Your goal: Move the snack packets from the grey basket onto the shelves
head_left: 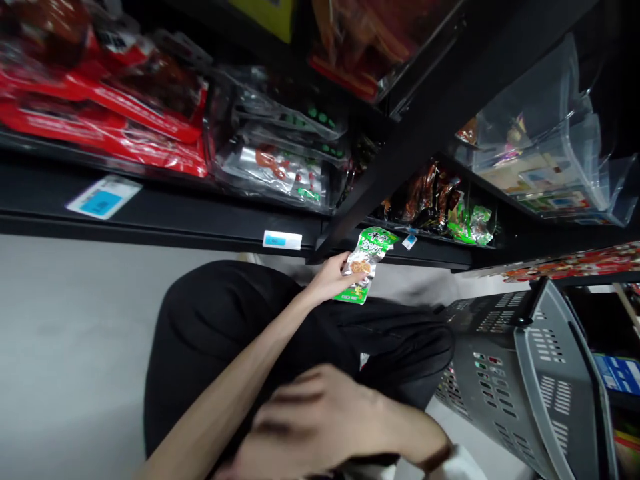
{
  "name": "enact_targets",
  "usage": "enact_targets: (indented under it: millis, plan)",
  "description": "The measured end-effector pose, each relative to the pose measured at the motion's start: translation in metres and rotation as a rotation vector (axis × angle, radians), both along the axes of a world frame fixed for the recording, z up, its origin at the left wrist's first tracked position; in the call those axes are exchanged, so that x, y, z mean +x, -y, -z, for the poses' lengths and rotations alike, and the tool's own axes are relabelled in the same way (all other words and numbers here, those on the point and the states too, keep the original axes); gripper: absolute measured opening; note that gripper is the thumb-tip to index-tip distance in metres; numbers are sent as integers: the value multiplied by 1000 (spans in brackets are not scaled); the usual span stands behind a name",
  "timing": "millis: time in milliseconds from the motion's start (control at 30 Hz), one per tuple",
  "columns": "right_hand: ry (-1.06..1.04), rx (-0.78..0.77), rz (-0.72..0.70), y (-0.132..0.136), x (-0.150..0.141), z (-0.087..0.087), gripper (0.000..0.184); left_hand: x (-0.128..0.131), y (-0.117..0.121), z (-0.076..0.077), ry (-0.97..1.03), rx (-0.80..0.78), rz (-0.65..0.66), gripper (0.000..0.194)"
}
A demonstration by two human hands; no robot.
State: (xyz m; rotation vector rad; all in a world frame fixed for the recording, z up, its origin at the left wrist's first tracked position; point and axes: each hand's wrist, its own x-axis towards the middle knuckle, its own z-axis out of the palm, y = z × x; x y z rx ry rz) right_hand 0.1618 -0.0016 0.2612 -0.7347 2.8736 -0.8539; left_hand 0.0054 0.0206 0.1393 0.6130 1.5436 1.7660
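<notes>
My left hand [330, 277] reaches forward and is closed on a small green snack packet [364, 263], held just in front of the black shelf edge [200, 223]. More green packets [470, 223] lie on that shelf to the right, beside dark brown ones [425, 193]. My right hand [320, 427] is close to the camera at the bottom, above my dark-trousered legs [215, 327]. Motion smears it; its fingers point left and I cannot make out whether they hold anything.
A grey slotted shopping basket [525, 373] stands on the floor at the right. Red packets [115, 100] and clear-wrapped packs [280, 163] fill the shelf at the left. A clear plastic bin [550, 147] sits at the upper right. Price tags [103, 197] mark the shelf edge.
</notes>
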Motion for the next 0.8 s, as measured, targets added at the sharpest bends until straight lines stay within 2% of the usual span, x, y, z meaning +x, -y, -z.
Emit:
enact_targets:
  millis: [33, 100, 167, 200, 233, 300, 367, 433, 533, 667, 800]
  plan:
    - [28, 8, 63, -9, 0, 6, 34, 0, 0, 0, 23, 5, 0, 50]
    - [161, 1, 289, -32, 6, 23, 35, 1, 0, -2, 95, 11, 4, 53]
    - [351, -131, 555, -56, 19, 49, 30, 3, 1, -3, 189, 13, 10, 56]
    - [444, -274, 657, -65, 26, 63, 31, 4, 2, -3, 227, 10, 8, 56]
    - [527, -468, 742, -71, 32, 76, 42, 5, 3, -4, 249, 2, 4, 57]
    - [616, -909, 818, -75, 39, 99, 64, 6, 4, -4, 279, -26, -6, 60]
    - [546, -1260, 841, -70, 36, 112, 69, 9, 5, -3, 313, -37, 9, 62]
    - [375, -1467, 892, -63, 25, 115, 61, 13, 5, -1, 326, -48, 27, 62]
    - [180, -1610, 1028, -61, 6, 108, 55, 17, 5, 2, 324, -72, 46, 65]
    - [73, -1620, 1210, -73, -5, 103, 50, 14, 8, 11, 284, -76, 39, 66]
    - [-27, -1653, 1304, -77, -9, 109, 50, 6, 9, 24, 252, -114, 34, 66]
